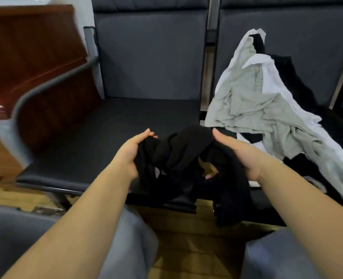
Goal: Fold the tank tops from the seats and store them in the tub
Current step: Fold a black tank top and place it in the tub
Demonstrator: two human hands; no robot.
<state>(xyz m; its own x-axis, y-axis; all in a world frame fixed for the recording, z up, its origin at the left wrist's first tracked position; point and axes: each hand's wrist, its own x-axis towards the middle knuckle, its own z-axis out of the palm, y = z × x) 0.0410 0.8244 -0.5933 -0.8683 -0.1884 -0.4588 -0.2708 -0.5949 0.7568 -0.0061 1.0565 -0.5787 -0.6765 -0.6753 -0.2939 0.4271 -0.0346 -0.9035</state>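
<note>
We've got one black tank top [178, 156] bunched and twisted between both hands, held just above the front edge of the left seat [98, 137]. It isn't flat yet, so no fold has started by our read.

Risks from here:
- The garment is roped up in the middle. If we pull the ends apart without finding the straps or hem first, the twist will likely tighten rather than open.
- A long tail hangs off the seat front toward the floor [186, 248]. Loose grip or a quick shake could drop that end onto the floor.
- The pile of grey, white and black tank tops [267, 117] sits on the right seat [297, 63], touching or just beside our right hand. Black on black there, so we could snag a second piece while spreading this one.
- The tub is not clearly identifiable; a grey shape at lower left might be it, we cannot tell. Stowing will need a look away from the seats.

Hands:
- Left hand [134, 152]: fingers curled round the left end of the black top, thumb on the upper side, gripping it.
- Right hand [241, 156]: thumb out straight along the top, fingers wrapped under and through the fabric; fingertips show through a gap in the cloth. It holds the right end.

The left seat surface is bare dark cushion behind the garment, a workable spot to lay it flat.
</note>
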